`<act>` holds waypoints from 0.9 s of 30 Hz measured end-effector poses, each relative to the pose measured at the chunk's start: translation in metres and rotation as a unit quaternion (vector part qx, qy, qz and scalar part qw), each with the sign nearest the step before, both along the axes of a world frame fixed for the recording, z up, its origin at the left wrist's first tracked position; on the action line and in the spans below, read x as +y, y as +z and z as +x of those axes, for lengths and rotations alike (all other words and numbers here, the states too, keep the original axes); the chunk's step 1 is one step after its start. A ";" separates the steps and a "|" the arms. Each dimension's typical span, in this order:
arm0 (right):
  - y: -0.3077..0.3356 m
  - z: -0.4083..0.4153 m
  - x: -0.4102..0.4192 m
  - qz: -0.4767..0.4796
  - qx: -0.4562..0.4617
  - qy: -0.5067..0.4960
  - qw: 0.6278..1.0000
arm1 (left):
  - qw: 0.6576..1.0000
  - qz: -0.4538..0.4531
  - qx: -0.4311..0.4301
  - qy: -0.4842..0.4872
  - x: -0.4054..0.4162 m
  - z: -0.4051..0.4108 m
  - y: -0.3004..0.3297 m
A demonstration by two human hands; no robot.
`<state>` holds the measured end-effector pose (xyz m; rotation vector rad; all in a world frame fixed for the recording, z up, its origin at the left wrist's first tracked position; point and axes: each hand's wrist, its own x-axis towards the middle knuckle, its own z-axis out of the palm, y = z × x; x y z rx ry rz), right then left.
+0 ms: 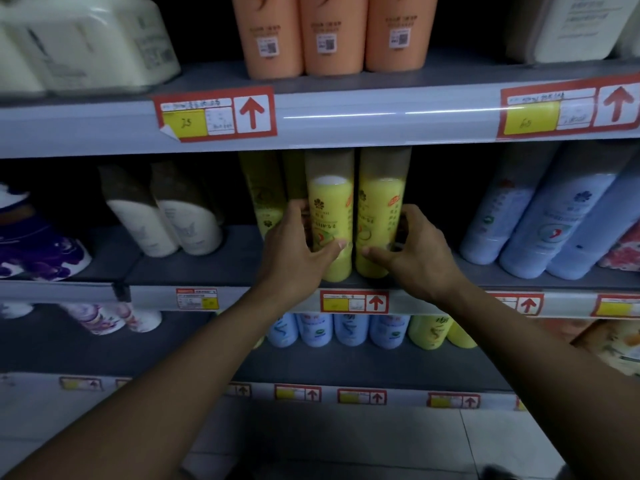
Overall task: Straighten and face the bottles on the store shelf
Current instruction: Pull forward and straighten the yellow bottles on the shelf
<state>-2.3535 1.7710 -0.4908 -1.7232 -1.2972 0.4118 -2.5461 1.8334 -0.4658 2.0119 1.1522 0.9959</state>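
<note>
Two yellow bottles stand side by side at the front of the middle shelf (207,271). My left hand (294,247) wraps the left yellow bottle (329,202), thumb across its front and fingers behind. My right hand (415,251) holds the right yellow bottle (379,202) the same way from its right side. Both bottles are upright, labels facing out, and they touch each other. More yellow bottles (263,192) stand behind them to the left, half in shadow.
White bottles (166,220) lean at the left, pale blue bottles (540,223) lean at the right. Orange bottles (332,32) stand on the shelf above, under whose edge (346,116) the yellow tops reach. Blue and yellow bottles (346,329) fill the shelf below.
</note>
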 end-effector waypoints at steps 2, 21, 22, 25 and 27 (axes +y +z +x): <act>-0.001 -0.008 0.004 0.002 0.000 0.009 1.000 | 1.000 0.004 0.000 0.003 0.002 -0.009 -0.001; -0.011 -0.075 0.042 0.049 -0.023 0.004 0.999 | 0.997 0.047 -0.002 0.053 0.041 -0.069 -0.014; -0.011 -0.077 0.043 0.049 -0.021 0.001 0.999 | 0.997 0.057 0.001 0.058 0.044 -0.070 -0.015; -0.014 -0.078 0.049 0.053 0.014 -0.012 0.998 | 0.995 0.064 0.007 0.074 0.051 -0.071 -0.017; -0.016 -0.080 0.052 0.057 0.019 -0.019 0.998 | 0.995 0.057 -0.002 0.082 0.052 -0.069 -0.015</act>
